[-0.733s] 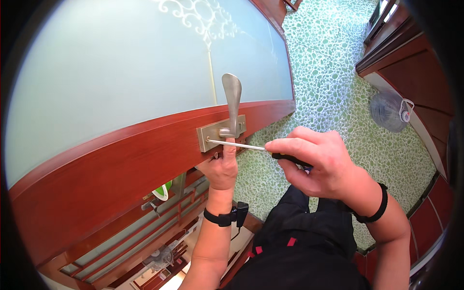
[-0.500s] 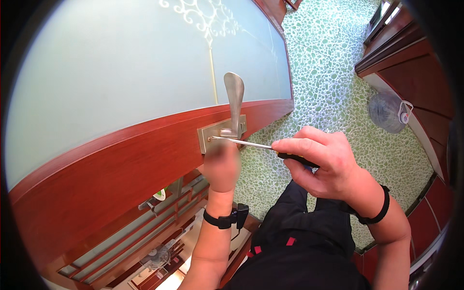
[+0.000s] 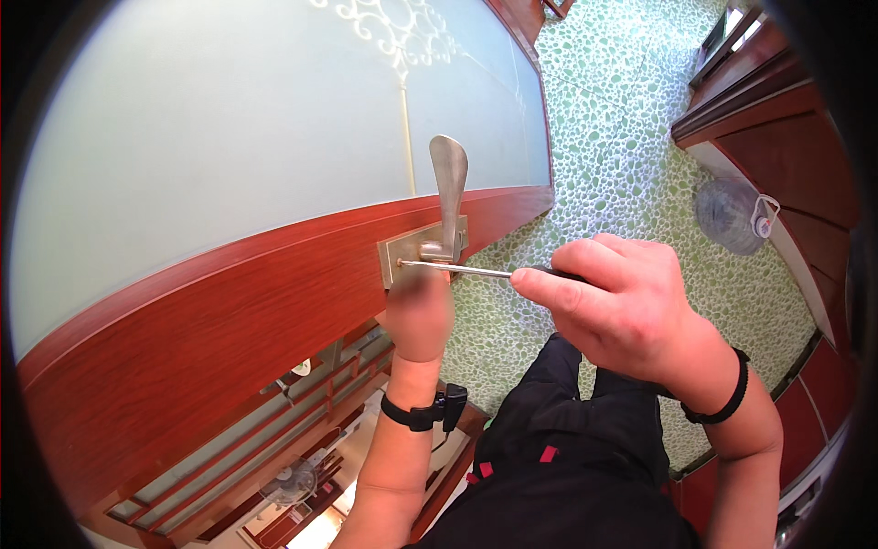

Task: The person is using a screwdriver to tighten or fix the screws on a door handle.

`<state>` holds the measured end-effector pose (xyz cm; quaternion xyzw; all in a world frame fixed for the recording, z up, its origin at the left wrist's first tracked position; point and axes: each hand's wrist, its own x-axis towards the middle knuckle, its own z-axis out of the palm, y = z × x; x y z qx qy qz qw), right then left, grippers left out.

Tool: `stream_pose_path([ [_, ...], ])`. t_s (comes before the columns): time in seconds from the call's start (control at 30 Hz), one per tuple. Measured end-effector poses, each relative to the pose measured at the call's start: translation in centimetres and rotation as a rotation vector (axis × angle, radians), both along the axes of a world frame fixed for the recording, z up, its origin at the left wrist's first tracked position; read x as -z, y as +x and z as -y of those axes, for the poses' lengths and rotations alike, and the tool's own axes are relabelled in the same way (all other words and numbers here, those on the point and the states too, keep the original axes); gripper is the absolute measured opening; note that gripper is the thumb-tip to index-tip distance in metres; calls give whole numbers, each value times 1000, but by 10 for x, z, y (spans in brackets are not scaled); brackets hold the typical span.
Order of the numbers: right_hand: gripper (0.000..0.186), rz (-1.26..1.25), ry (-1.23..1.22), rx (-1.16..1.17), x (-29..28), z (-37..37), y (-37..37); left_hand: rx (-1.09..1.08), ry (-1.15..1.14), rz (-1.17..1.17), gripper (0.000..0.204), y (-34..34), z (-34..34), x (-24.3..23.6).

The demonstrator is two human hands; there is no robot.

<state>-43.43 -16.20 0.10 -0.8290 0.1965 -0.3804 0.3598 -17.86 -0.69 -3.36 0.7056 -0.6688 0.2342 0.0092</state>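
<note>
A metal door handle point(image 3: 449, 188) stands out from its rectangular plate point(image 3: 391, 249) on the reddish-brown wooden door point(image 3: 210, 316). My right hand point(image 3: 626, 306) is closed around the dark grip of a screwdriver point(image 3: 480, 271), index finger and thumb side toward the shaft. The thin shaft runs left across the lower part of the plate, its tip at a small brass-coloured screw point(image 3: 400, 263). Just below the tip, my left hand point(image 3: 425, 320) is raised against the plate's lower edge. Its fingers are blurred, so their pose and anything in them cannot be made out.
Frosted glass point(image 3: 229, 137) with a white scroll pattern fills the door's upper part. A clear plastic water bottle point(image 3: 727, 215) stands on the green pebble-patterned floor point(image 3: 622, 119) by brown cabinets point(image 3: 777, 156). At the lower left, a fan point(image 3: 294, 482) shows beyond the door.
My right hand has turned over, with its back now more upward and the fingers curled further, hiding most of the screwdriver's grip. The tip stays at the screw; the left hand has barely moved.
</note>
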Motion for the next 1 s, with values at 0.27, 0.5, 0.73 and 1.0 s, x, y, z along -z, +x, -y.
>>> stream_pose_path([
  [0.27,38,-106,-293,-77,-24,22,-4,-76,-59,-433,7,-6,3,-5],
  [0.5,25,-290,1233,-255,-46,21,-2,-68,93,-237,11,-7,-8,-5],
  [0.73,21,-104,710,-170,-51,29,1,-4,-12,-269,14,-3,0,-2],
  [1.0,31,-131,473,-32,-54,15,0,-136,5,-495,30,-2,-18,13],
])
